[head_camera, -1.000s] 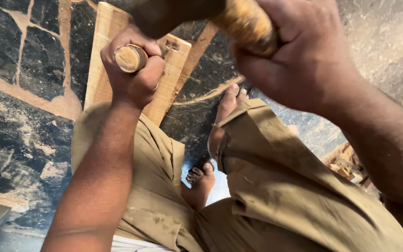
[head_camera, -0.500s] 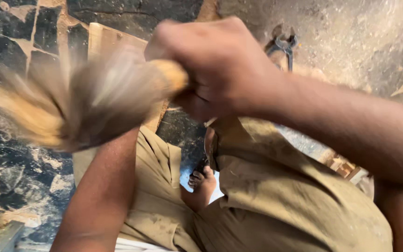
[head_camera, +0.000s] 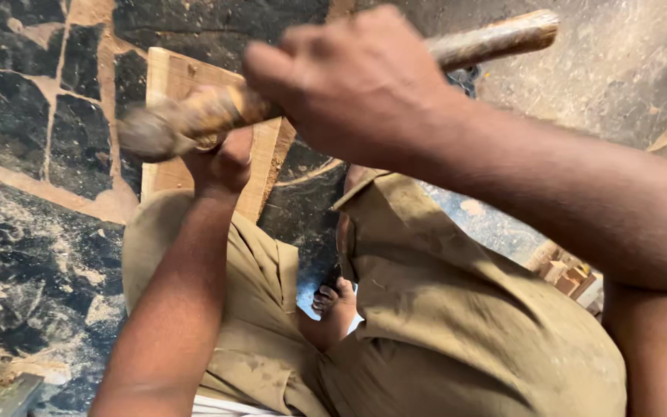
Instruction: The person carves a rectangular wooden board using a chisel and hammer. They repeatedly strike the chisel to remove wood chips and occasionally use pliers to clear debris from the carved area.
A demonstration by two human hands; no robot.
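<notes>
My right hand [head_camera: 349,85] is clenched around a thick wooden club [head_camera: 496,38], which lies almost level across the top of the view. Its blurred far end [head_camera: 167,127] sits right on top of my left hand [head_camera: 221,158]. My left hand is fisted around an upright tool with a round wooden handle, and the club hides that handle now. Under the fist, a pale wooden plank [head_camera: 175,77] lies on the floor and runs away from my left knee.
I sit on a dark stone floor [head_camera: 25,116] with tan seams and sawdust. My olive trousers [head_camera: 457,332] and a bare foot [head_camera: 330,297] fill the lower middle. Small wood offcuts [head_camera: 569,274] lie at the right. A dark metal tool [head_camera: 465,77] peeks out behind my right hand.
My right hand has swung the club down from its raised position onto the top of the tool in my left fist. The left hand has stayed on the plank.
</notes>
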